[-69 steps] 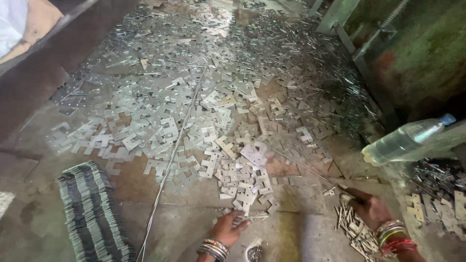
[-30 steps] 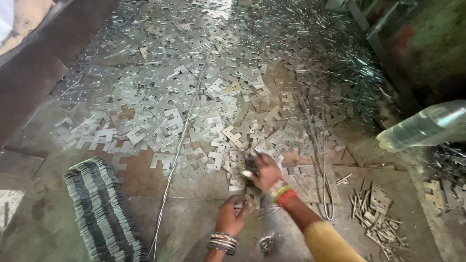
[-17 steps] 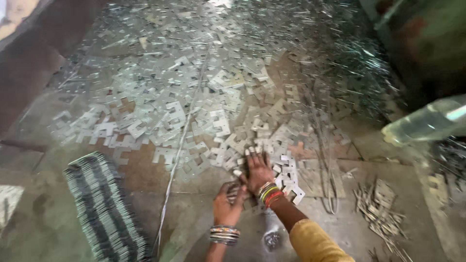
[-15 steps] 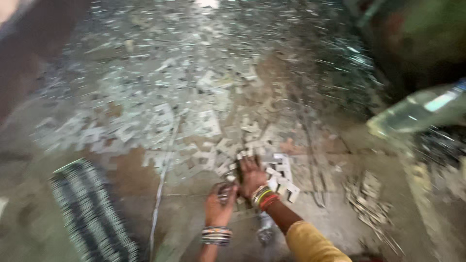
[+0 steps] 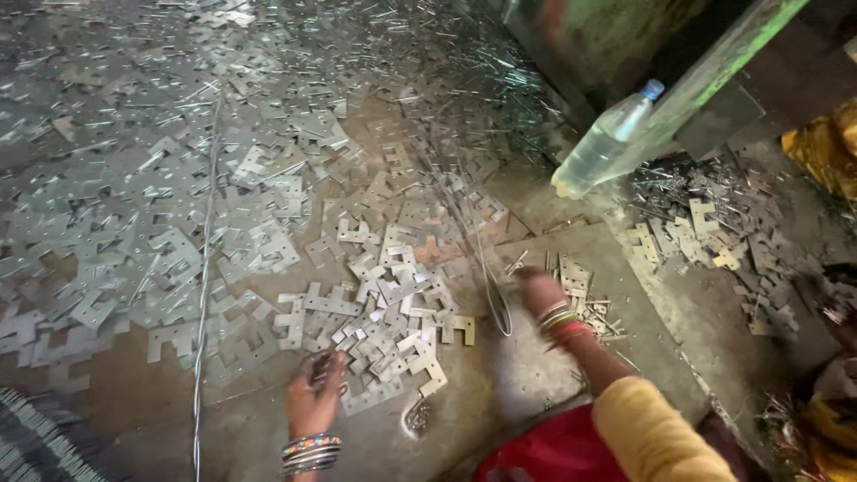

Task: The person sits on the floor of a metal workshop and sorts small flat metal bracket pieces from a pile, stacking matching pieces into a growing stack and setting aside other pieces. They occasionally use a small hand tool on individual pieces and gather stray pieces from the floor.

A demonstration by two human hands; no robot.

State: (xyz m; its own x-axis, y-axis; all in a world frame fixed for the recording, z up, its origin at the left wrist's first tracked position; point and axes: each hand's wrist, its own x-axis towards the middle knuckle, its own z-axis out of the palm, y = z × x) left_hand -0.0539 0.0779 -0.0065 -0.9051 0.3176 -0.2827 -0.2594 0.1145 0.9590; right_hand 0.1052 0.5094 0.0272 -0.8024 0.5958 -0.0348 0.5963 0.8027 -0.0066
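Head view: metal plates (image 5: 384, 295) litter concrete floor (image 5: 536, 357).

Both arms reach down and forward: the left hand (image 5: 314, 397), bangled at the wrist, curls its fingers low; the right hand (image 5: 540, 291), yellow-sleeved, stretches farther out, blurred.

Stamped metal plates (image 5: 375, 295): thin sheet, bright silver, glossy. Floor (image 5: 553, 357): rough, matt grey-brown concrete. Wire (image 5: 203, 303): bare shiny metal. Bottle (image 5: 607, 143): clear smooth plastic, blue cap. Sleeve (image 5: 656, 437): yellow matt cloth. Bangles (image 5: 311, 448): polished metal.
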